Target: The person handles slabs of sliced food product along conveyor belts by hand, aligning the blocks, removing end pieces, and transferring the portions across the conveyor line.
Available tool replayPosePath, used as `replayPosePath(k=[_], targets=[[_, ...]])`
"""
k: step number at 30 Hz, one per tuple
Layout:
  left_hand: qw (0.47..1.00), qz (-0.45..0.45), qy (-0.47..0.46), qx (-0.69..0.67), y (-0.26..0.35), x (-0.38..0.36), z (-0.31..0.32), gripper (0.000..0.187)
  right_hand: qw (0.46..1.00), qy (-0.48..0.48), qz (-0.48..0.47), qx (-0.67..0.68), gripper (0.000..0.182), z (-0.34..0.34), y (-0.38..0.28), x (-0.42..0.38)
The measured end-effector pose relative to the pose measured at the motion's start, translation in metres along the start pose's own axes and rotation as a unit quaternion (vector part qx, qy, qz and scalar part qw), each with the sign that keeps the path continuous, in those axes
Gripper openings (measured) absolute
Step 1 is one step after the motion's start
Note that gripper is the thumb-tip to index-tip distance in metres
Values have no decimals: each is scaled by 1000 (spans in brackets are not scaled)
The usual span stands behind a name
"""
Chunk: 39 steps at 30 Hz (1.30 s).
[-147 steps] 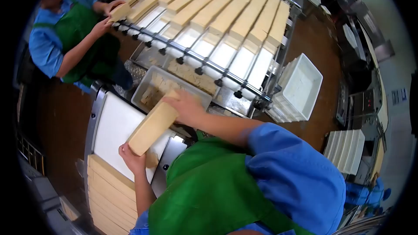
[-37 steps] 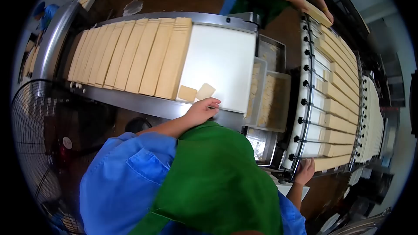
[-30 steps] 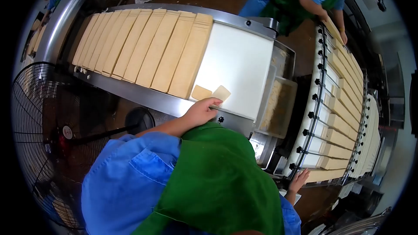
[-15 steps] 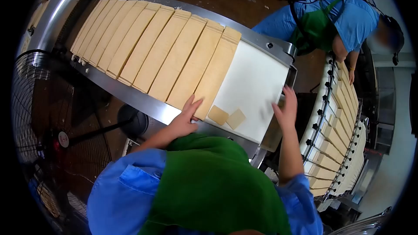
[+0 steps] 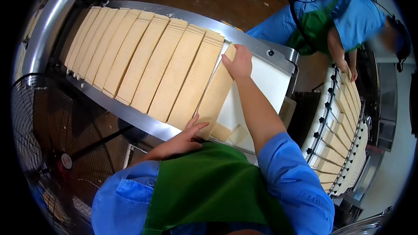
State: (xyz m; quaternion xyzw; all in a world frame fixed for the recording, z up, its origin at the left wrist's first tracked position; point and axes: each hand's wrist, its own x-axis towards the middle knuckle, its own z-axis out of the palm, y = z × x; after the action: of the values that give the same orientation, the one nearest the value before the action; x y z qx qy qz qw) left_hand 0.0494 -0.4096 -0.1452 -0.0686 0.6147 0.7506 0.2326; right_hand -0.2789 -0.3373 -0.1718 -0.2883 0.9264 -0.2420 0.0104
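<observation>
A row of long, pale dough strips (image 5: 172, 72) lies on the conveyor belt. At the right end, one strip (image 5: 217, 91) stands slightly apart, with a narrow gap to its neighbour. My right hand (image 5: 238, 63) grips the far end of this strip, thumb on its left and fingers on its right. At the near end my left hand (image 5: 185, 139) touches the same strip, its fingers spread. Two small flat dough pieces (image 5: 221, 132) lie on the white belt (image 5: 271, 85) beside the strip's near end.
A co-worker (image 5: 313, 26) in blue and green leans over a second conveyor (image 5: 320, 117) with dough strips at the right. A metal rail (image 5: 126, 112) borders my belt on the near side. A fan (image 5: 65, 161) stands at the lower left.
My right hand has moved left and away from me onto the far end of the last strip. That strip has separated slightly from the row. The view has shifted a little.
</observation>
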Motion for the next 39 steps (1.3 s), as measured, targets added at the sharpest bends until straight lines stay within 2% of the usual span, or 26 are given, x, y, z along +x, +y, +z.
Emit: replayPosePath(k=[1,6,8,10,11,12,13,14,15,16,17,18,19,20,22,25,28,30,32,33,34,35,36,37,38,39], targets=[[999,38,1,1,-5,4,1,84,999,19,18,-22,61,-6,7,-6],[985,11,-33,170,16,40,14,76,989,75,98,-80,56,-63,64,-42],[969,2,-51,241,37,53,22,75,976,90,164,-111,55,-94,90,-63],[950,16,-12,311,56,64,32,75,964,136,178,-143,59,-122,120,-90],[930,62,27,362,45,71,33,81,961,101,199,-165,57,-139,130,-106],[869,192,86,448,21,80,27,88,955,67,219,-187,56,-159,142,-120],[877,131,81,455,32,78,28,92,957,77,257,-109,61,-158,171,-139],[825,165,121,527,19,80,23,97,948,49,313,9,61,-158,192,-157],[821,79,126,552,24,79,26,104,923,26,361,130,61,-159,203,-175],[838,11,144,527,26,86,31,109,916,-5,346,203,65,-173,193,-195],[815,3,178,551,20,95,39,111,916,-7,364,169,79,-177,178,-213],[803,-15,192,564,24,104,49,110,905,37,297,303,103,-155,186,-237],[789,-31,207,578,28,113,59,109,952,10,184,244,113,-167,175,-251],[766,16,219,604,22,123,59,99,981,-39,169,84,112,-174,163,-265],[762,74,214,606,36,131,84,84,964,-62,250,70,104,-193,157,-294],[779,193,208,560,32,153,116,74,965,112,226,72,93,-212,161,-362],[763,283,186,551,25,169,180,73,957,194,215,-10,92,-255,172,-442],[759,311,169,546,33,166,247,74,942,238,238,6,85,-315,179,-502],[740,350,72,570,51,149,321,76,856,375,261,240,72,-328,235,-564],[743,346,7,573,53,144,348,77,775,309,464,299,60,-384,234,-576],[743,342,-57,573,54,139,374,78,733,401,434,336,51,-366,302,-605],[741,342,-59,575,59,135,403,78,771,405,439,218,57,-369,348,-631],[718,395,-142,555,65,133,431,78,779,297,514,201,67,-398,361,-638],[687,443,-224,530,68,134,457,78,793,169,573,119,75,-415,378,-642],[684,443,-226,534,69,137,477,78,791,172,574,123,75,-424,391,-644],[706,404,-267,517,68,139,495,78,794,125,592,59,78,-428,402,-642]])
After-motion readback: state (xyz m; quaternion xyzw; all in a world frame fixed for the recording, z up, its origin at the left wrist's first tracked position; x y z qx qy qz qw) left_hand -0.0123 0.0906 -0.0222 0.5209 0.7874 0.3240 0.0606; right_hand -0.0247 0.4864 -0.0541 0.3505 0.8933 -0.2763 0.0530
